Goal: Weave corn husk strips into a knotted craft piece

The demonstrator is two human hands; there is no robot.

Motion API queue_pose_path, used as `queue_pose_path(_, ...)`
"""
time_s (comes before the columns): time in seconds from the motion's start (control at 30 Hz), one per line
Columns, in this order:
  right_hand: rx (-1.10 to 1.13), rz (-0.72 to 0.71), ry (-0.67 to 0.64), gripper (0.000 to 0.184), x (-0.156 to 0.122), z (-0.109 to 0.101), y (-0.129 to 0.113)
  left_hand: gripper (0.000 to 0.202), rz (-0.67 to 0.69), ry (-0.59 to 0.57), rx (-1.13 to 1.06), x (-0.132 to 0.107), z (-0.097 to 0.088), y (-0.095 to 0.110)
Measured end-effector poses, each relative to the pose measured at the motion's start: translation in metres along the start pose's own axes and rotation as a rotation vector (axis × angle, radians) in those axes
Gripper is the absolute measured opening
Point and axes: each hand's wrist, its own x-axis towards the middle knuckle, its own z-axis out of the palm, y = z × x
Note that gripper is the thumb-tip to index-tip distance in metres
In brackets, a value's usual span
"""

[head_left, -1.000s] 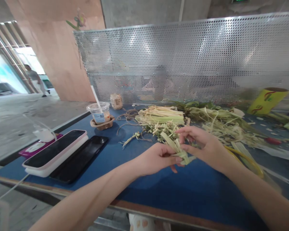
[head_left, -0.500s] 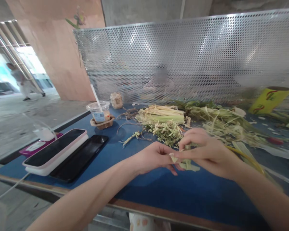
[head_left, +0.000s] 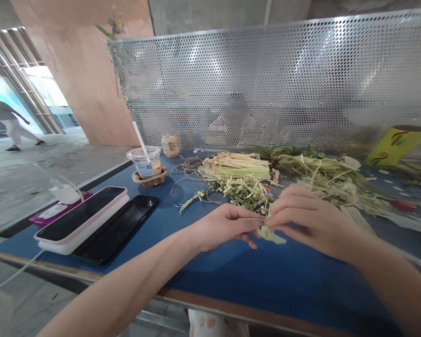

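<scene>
Both hands meet over the blue tabletop [head_left: 210, 276], pinching a small piece of pale green corn husk [head_left: 272, 235]. My left hand [head_left: 228, 226] grips it between thumb and fingers, with a thin strand crossing near the thumb. My right hand [head_left: 301, 217] pinches the same piece from the right side, fingers bent. Just behind them lies a heap of small knotted green husk pieces [head_left: 243, 192]. Beyond that heap is a stack of flat pale husk strips [head_left: 235, 166]. One small knotted piece with a tail [head_left: 192, 201] lies apart to the left.
Loose dry husks [head_left: 323, 173] spread at the back right, near a yellow tube [head_left: 395, 146]. On the left are a black phone [head_left: 117, 229], a pink-edged phone on a white block [head_left: 82, 217], and a plastic cup with a straw [head_left: 146, 161]. A perforated metal panel [head_left: 266, 84] stands behind.
My right hand has shifted slightly right and turned, and the husk piece hangs a little differently. A yellow strand beside the right wrist is no longer visible. A person in the background has walked left.
</scene>
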Motion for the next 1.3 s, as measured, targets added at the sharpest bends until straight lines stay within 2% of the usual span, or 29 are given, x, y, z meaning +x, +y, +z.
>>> queue_pose_path(0.17, -0.073, 0.004, -0.004, 0.011, 0.001, 0.002, -0.003, 0.021, 0.022, -0.014, -0.048, 0.000, 0.001, 0.001)
queue_pose_path(0.33, -0.134, -0.075, -0.085, 0.017, 0.001, 0.000, -0.006, 0.027, 0.001, -0.036, -0.013, -0.001, -0.002, 0.001)
queue_pose_path(0.47, -0.088, -0.091, -0.126, 0.019, 0.000, 0.001, -0.006, 0.027, 0.098, -0.030, 0.148, 0.002, -0.005, -0.003)
queue_pose_path(0.63, -0.090, -0.003, -0.149, 0.016, -0.002, 0.005, -0.005, 0.018, 0.258, 0.049, 0.303, 0.003, -0.004, -0.005)
queue_pose_path(0.83, -0.216, 0.053, -0.097, 0.022, -0.002, 0.013, -0.009, 0.011, 0.353, 0.124, 0.408, 0.004, -0.004, -0.007)
queue_pose_path(1.0, -0.235, 0.076, -0.046, 0.025, 0.002, 0.014, -0.013, 0.012, 0.454, 0.179, 0.505, 0.004, -0.004, -0.011)
queue_pose_path(1.17, -0.151, 0.049, -0.031, 0.022, 0.001, 0.014, -0.012, 0.014, 0.571, 0.247, 0.794, 0.001, -0.004, -0.007)
queue_pose_path(1.3, -0.114, 0.081, 0.111, 0.014, 0.001, 0.011, -0.010, 0.017, 0.621, 0.272, 0.817, -0.002, -0.002, -0.004)
